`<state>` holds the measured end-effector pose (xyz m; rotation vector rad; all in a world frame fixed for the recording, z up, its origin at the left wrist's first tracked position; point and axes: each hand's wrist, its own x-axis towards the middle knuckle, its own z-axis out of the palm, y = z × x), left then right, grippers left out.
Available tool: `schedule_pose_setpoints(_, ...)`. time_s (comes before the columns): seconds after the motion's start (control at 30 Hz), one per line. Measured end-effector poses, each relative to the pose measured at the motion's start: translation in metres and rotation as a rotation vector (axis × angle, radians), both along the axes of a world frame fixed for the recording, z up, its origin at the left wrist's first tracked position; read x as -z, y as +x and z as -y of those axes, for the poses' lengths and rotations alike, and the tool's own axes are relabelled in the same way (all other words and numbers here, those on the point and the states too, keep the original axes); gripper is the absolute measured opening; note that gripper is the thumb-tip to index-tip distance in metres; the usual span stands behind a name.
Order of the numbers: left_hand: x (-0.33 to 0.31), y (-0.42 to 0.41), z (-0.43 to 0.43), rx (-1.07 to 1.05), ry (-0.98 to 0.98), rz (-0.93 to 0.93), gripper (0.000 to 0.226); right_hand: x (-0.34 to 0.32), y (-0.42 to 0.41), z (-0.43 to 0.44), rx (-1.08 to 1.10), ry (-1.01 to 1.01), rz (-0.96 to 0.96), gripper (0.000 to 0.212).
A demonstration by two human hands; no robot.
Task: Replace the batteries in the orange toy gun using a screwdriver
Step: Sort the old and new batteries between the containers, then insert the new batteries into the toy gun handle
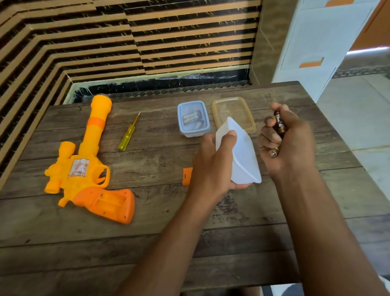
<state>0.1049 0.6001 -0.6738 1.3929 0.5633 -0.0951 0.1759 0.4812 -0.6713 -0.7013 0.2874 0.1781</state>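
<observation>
The orange toy gun (83,166) lies flat on the left of the wooden table (150,249), its grip's battery compartment open and bare. A yellow-handled screwdriver (127,134) lies just right of the barrel. The small orange compartment cover (187,176) rests on the table, partly hidden by my left hand (210,167), which grips a tilted white plastic container (241,153) above the table. My right hand (284,140) is curled round dark batteries (279,123), one sticking up between the fingers.
A small blue-rimmed box (193,118) with batteries inside sits at the back centre. Beside it lies a yellowish lid (237,107), partly behind the white container. A striped wall rises behind the table; a tiled floor lies off its right edge.
</observation>
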Motion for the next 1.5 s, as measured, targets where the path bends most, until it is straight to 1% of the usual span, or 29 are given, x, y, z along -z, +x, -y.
schedule_pose_setpoints(0.1,-0.001,-0.003,0.004,0.052,0.160,0.018,0.028,0.001,-0.001,-0.001,0.007,-0.071,0.043,0.020)
schedule_pose_setpoints(0.23,0.003,-0.006,0.010,0.074,0.324,0.045,0.028,0.000,-0.002,-0.003,-0.002,-0.129,0.047,0.024)
schedule_pose_setpoints(0.33,0.007,-0.008,0.010,0.088,0.369,0.077,0.030,-0.001,-0.004,-0.003,-0.039,-0.113,0.058,0.025)
schedule_pose_setpoints(0.43,0.012,-0.010,0.007,0.168,0.581,0.104,0.031,-0.002,-0.005,-0.004,-0.077,-0.099,0.071,0.026)
schedule_pose_setpoints(0.5,0.016,-0.011,0.004,0.210,0.728,0.104,0.025,-0.003,-0.006,-0.005,-0.075,-0.086,0.069,0.023)
schedule_pose_setpoints(0.57,0.017,-0.013,0.001,0.226,0.831,0.104,0.018,-0.005,-0.007,-0.007,-0.060,-0.058,0.069,0.021)
schedule_pose_setpoints(0.63,0.017,-0.014,-0.002,0.203,0.897,0.120,0.021,-0.006,-0.008,-0.009,-0.051,-0.059,0.091,0.021)
schedule_pose_setpoints(0.77,0.011,-0.019,-0.011,0.127,0.909,0.153,0.027,-0.008,-0.014,-0.020,-0.081,-0.118,0.153,0.023)
schedule_pose_setpoints(0.87,0.006,-0.028,-0.024,0.026,0.909,0.188,0.024,-0.010,-0.023,-0.036,-0.105,-0.199,0.171,0.028)
schedule_pose_setpoints(0.97,-0.001,-0.039,-0.040,-0.063,0.976,0.211,0.021,-0.013,-0.035,-0.056,-0.122,-0.312,0.184,0.036)
schedule_pose_setpoints(1.13,-0.017,-0.060,-0.079,-0.173,1.017,0.235,0.015,-0.013,-0.057,-0.090,-0.213,-0.467,0.191,0.029)
schedule_pose_setpoints(1.3,-0.015,-0.077,-0.129,-0.367,1.075,0.187,0.014,-0.009,-0.077,-0.117,-0.292,-0.516,0.261,0.027)
schedule_pose_setpoints(1.4,-0.004,-0.084,-0.151,-0.462,1.131,0.098,0.023,-0.005,-0.082,-0.130,-0.298,-0.536,0.309,0.026)
schedule_pose_setpoints(1.5,0.004,-0.090,-0.167,-0.539,1.171,-0.012,0.044,0.000,-0.083,-0.144,-0.292,-0.593,0.340,0.029)
